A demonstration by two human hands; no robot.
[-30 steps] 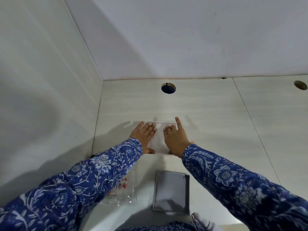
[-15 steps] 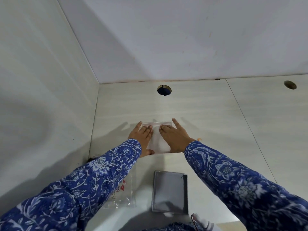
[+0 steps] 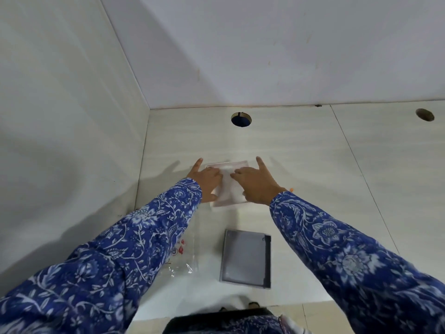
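Note:
A flat white square sheet [image 3: 230,189] lies on the pale desk [image 3: 301,165] near the middle. My left hand [image 3: 206,180] presses on its left half with the fingers laid flat and the little finger spread out past the sheet's corner. My right hand [image 3: 255,182] presses on the right half in the same way, fingertips meeting the left hand's near the sheet's far edge. Both arms wear blue flowered sleeves.
A grey square tray [image 3: 245,259] lies nearer me on the desk. A clear plastic bag [image 3: 185,256] with red print sits to its left, partly under my left sleeve. The desk has two round cable holes [image 3: 241,119]. Walls stand close at left and behind.
Both hands have slid toward the sheet's far edge, and their outer fingers have spread wider apart. The view has tilted down slightly.

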